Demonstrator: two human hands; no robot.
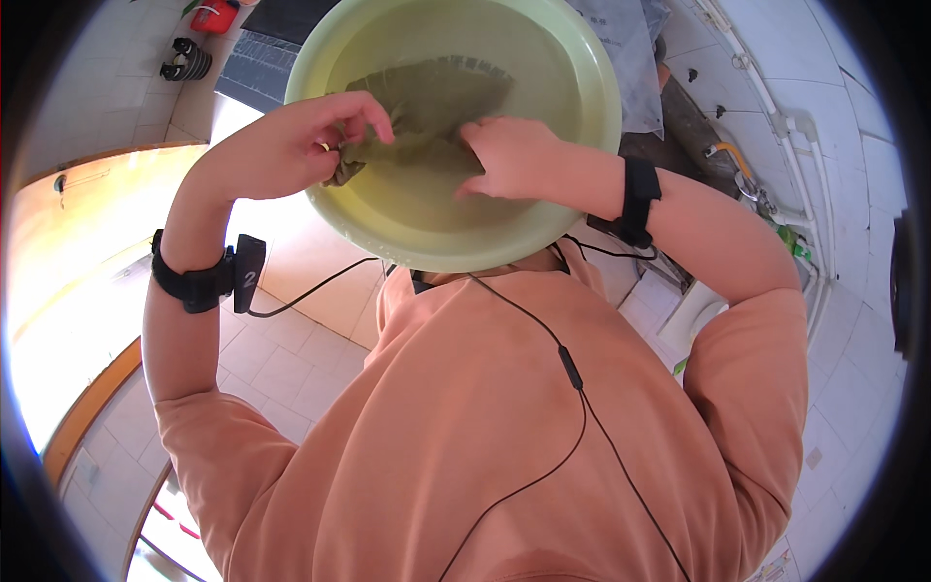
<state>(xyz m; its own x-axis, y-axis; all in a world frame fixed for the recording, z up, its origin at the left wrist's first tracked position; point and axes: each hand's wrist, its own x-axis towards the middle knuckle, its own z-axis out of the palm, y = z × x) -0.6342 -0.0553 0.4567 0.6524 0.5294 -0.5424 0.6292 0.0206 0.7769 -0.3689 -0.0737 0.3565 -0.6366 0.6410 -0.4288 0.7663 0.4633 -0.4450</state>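
A wide pale-green basin [456, 254] holds cloudy yellowish water. In it lies a wet olive-green cloth [427, 102] with dark printing along its far edge, mostly under the surface. Over the basin's left side, my left hand [330, 136], with a ring on one finger, curls its fingers on a bunched end of the cloth. Dipping into the water from the right, my right hand [509, 157] has its fingers bent against the cloth's near right part. Its thumb stands apart, and the water blurs the fingertips.
A black wristband with a box [249, 274] sits on my left forearm, another band [640, 202] on my right. Thin cables [572, 373] run over my shirt. Clear plastic sheeting [626, 58] is right of the basin. A red container [215, 15] stands far left; pipes [819, 194] line the right wall.
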